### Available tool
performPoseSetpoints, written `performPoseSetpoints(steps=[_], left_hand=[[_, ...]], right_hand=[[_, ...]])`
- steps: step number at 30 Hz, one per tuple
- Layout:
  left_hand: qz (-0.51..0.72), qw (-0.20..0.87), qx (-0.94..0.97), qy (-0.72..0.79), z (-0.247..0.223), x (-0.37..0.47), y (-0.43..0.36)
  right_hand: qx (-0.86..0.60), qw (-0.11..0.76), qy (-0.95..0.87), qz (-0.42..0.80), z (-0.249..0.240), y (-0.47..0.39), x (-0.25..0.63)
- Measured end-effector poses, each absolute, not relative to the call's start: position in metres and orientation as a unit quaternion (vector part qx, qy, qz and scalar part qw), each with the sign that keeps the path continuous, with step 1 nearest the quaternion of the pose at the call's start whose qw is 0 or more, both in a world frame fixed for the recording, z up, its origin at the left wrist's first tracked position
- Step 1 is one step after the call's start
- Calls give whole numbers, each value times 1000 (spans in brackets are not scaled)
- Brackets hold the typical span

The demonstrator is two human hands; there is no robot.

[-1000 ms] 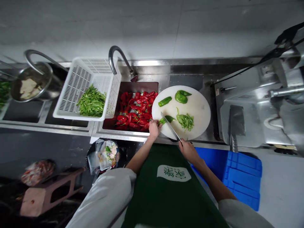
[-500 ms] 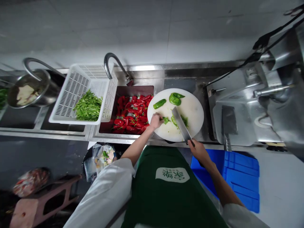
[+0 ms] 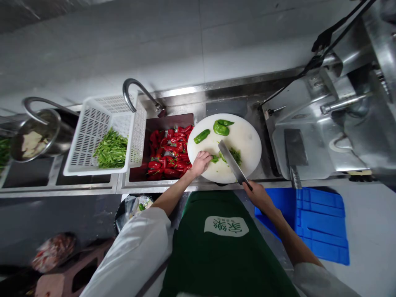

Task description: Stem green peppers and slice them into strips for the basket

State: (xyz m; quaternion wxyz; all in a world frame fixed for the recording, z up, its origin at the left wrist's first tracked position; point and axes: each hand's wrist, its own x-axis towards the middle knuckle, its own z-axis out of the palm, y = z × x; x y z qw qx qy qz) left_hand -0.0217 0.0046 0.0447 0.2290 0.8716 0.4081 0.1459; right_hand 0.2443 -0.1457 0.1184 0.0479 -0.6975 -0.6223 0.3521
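On the round white cutting board (image 3: 249,138), my left hand (image 3: 201,163) is closed at the near left side, its fingertips on a small piece of green pepper (image 3: 214,158). My right hand (image 3: 258,195) grips a cleaver (image 3: 232,161) by its dark handle, with the blade slanting up and left across the board. Chopped green pepper (image 3: 236,155) lies against the blade's right side, and a few bits are to its left. Toward the far side sit a long green pepper piece (image 3: 202,136) and a larger curled green pepper (image 3: 221,128).
Left of the board, a sink (image 3: 169,119) holds many red peppers (image 3: 168,153). A white basket (image 3: 81,144) contains cut greens (image 3: 111,149), under a curved faucet (image 3: 140,85). A second cleaver (image 3: 295,147) rests at right. Below is a blue crate (image 3: 321,222).
My left hand's fingers have come down flatter over the green pepper piece. The cleaver stays in nearly the same place on the board. The camera view has tilted and shifted slightly.
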Motion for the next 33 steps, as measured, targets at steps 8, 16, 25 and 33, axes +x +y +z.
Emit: performPoseSetpoints(steps=[8,16,25,33], left_hand=[[276,261,829,410,27,-37,-39],[257,248,813,460,23,-17,-30],[269,261,805,460,24,-22,-30],[278,261,813,440,23,-17,-25]], right_hand=[[-655,-83,-667,345,124,-129,223],[-669,-179,-657,296,132,-112,201],[-669,-182,-655,300,128,-114,199],[-666,-189,-651,311,135,-119,195]])
